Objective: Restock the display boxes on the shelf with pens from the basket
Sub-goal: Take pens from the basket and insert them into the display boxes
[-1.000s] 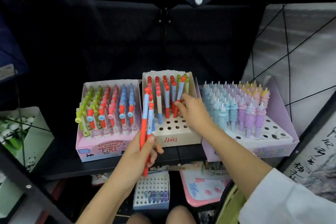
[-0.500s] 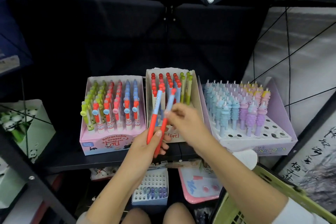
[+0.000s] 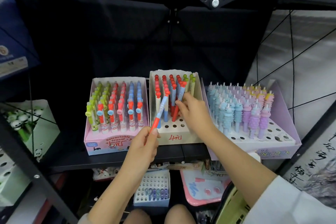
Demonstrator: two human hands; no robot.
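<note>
L hand [image 3: 143,148] pinches pen [image 3: 161,110] bottom.

Three display boxes stand side by side on the shelf [image 3: 109,160]. The middle box [image 3: 179,137] lies directly beyond both hands; the right hand [image 3: 195,112] reaches into it among standing pens, and the left hand [image 3: 143,148] is before its front left corner. The left box [image 3: 107,143] stands left of the left hand, the right box [image 3: 283,132] right of the right hand.

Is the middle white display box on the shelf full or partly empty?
Partly empty: the white display box shows open holes along its front rows, while red and blue pens fill the back.
</note>
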